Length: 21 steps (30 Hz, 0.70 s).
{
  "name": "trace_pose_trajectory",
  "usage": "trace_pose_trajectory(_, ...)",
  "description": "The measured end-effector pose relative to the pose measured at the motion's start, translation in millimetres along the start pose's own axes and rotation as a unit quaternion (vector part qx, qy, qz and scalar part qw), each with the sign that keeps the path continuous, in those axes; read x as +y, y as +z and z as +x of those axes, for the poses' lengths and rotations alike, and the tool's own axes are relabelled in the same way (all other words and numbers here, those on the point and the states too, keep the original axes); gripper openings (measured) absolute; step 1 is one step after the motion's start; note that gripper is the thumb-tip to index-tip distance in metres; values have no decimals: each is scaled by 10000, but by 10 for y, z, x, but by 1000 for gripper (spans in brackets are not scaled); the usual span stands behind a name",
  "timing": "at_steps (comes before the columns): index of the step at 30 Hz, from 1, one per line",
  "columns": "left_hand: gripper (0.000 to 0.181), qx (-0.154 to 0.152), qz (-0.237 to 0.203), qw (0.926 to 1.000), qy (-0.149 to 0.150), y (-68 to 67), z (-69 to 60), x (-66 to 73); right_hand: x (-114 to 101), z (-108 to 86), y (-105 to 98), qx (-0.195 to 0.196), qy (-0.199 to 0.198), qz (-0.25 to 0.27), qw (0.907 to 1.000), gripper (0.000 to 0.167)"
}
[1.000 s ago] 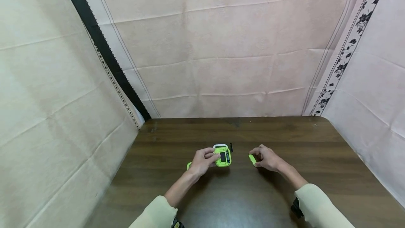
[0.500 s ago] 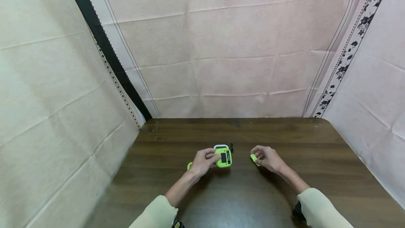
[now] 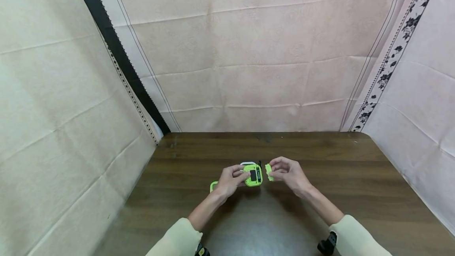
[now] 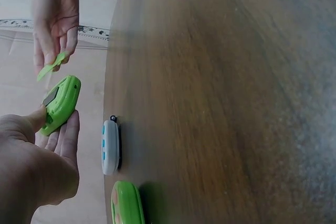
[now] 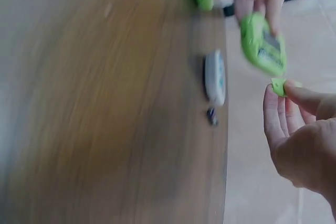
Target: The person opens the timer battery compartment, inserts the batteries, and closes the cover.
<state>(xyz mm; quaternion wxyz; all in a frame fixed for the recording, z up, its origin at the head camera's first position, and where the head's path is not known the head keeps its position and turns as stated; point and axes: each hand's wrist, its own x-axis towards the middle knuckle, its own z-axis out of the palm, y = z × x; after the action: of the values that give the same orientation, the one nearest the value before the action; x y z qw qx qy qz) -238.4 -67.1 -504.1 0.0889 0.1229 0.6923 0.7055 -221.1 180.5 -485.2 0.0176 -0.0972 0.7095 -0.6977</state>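
Note:
My left hand (image 3: 229,181) grips a bright green device (image 3: 253,175) above the table, its back with a dark panel and an uncovered recess turned up. Between the thumb and fingers of my right hand (image 3: 289,174) is a thin green cover (image 3: 269,172), held just right of the device with a small gap. In the left wrist view the cover (image 4: 51,66) stands tilted near one end of the device (image 4: 62,106). The right wrist view has the cover (image 5: 279,86) close by the device's (image 5: 262,45) end, the device blurred there.
A white device (image 4: 110,147) with a small dark loop lies on the wooden table (image 3: 170,208), beyond my left hand. A second green device (image 4: 127,203) lies by my left wrist. Patterned cloth (image 3: 256,62) hangs behind the table and at both sides.
My right hand has moved left with the green cover, from well apart to close beside the device. My left hand has shifted very slightly right, still gripping the device.

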Motion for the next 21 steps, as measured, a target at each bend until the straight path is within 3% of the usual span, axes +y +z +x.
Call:
trace_pose_trajectory(3,30,-41,8,10000,30,18,-3,6,-40,-4,125,130,295,376,9988,35)
trace_pose_trajectory(7,31,-85,17,9999,88,36,-15,18,-42,-5,241,475,610,458,9960,30)
trace_pose_trajectory(12,30,-86,-47,10000,13,40,-20,28,-49,-14,319,792,866,266,9927,23)
trace_pose_trajectory(21,29,-55,4,10000,39,33,-29,40,-130,-37,399,912,948,-113,9912,20)
